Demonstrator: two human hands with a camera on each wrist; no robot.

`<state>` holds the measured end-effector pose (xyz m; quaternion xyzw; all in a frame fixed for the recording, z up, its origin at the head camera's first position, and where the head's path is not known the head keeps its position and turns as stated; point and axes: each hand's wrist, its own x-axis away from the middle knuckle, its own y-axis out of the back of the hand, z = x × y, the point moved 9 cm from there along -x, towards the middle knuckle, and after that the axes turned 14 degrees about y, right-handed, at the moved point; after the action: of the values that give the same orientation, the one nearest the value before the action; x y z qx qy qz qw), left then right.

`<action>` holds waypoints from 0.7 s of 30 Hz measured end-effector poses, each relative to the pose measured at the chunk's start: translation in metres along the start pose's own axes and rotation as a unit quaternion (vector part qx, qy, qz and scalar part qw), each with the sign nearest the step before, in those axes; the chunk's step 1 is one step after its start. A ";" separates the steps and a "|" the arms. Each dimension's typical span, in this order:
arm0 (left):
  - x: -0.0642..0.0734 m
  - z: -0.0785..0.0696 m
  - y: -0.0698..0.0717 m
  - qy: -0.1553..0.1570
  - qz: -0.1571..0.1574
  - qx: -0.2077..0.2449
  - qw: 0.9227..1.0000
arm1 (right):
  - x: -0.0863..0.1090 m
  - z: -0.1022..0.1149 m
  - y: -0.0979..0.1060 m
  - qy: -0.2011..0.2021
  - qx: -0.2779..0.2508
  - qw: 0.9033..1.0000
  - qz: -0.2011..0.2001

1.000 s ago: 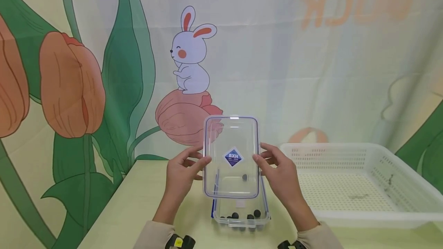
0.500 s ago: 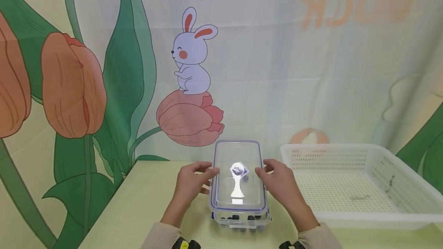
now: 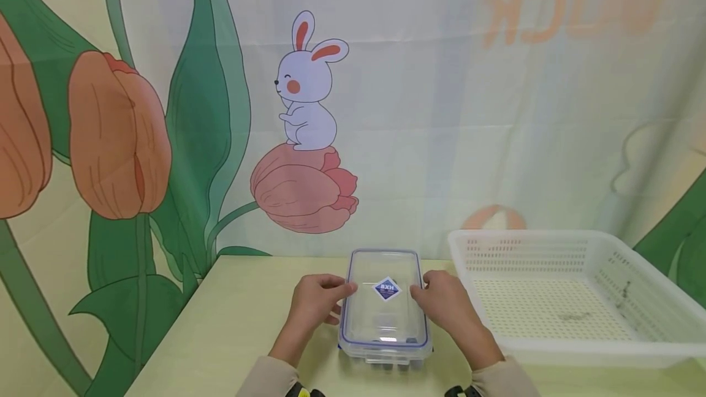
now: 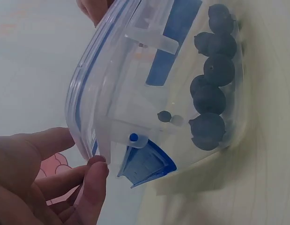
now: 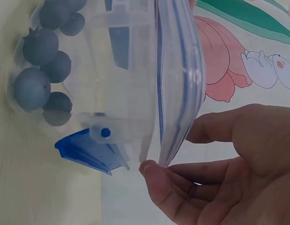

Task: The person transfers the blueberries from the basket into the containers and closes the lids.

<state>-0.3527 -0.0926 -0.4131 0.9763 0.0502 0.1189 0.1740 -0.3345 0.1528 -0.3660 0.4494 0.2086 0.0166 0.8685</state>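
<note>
A clear plastic lid with a blue seal and a diamond-shaped sticker sits over a clear food storage box on the table. My left hand pinches the lid's left edge, and my right hand pinches its right edge. Both wrist views show fingertips right at the lid's rim. Inside the box, dark round berries resembling blueberries lie along the bottom. Blue side latches hang swung outward: one latch in the left wrist view, another latch in the right.
A large white perforated plastic basket stands on the right of the pale table. Behind everything hangs a curtain printed with tulips and a rabbit.
Both hands have brought the lid down and tilted it from nearly upright to lying flat over the box. The box and basket have stayed in place.
</note>
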 end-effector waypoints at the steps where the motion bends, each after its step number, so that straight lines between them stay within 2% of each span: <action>1: 0.000 0.000 0.000 -0.001 -0.001 -0.003 1.000 | 0.000 -0.001 -0.001 0.000 0.001 1.000 0.000; 8: -0.002 0.004 -0.002 0.005 0.006 -0.008 1.000 | 0.000 -0.006 -0.008 -0.009 -0.015 1.000 0.011; 14: -0.006 0.008 0.004 0.014 0.002 -0.007 1.000 | -0.001 -0.009 -0.024 -0.024 -0.047 0.998 0.017; 21: -0.012 0.014 0.008 0.029 0.005 0.001 1.000 | 0.000 -0.010 -0.028 -0.036 -0.076 0.996 0.021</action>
<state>-0.3600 -0.1059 -0.4255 0.9728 0.0503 0.1484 0.1708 -0.3432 0.1442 -0.3928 0.3863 0.1655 0.0345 0.9067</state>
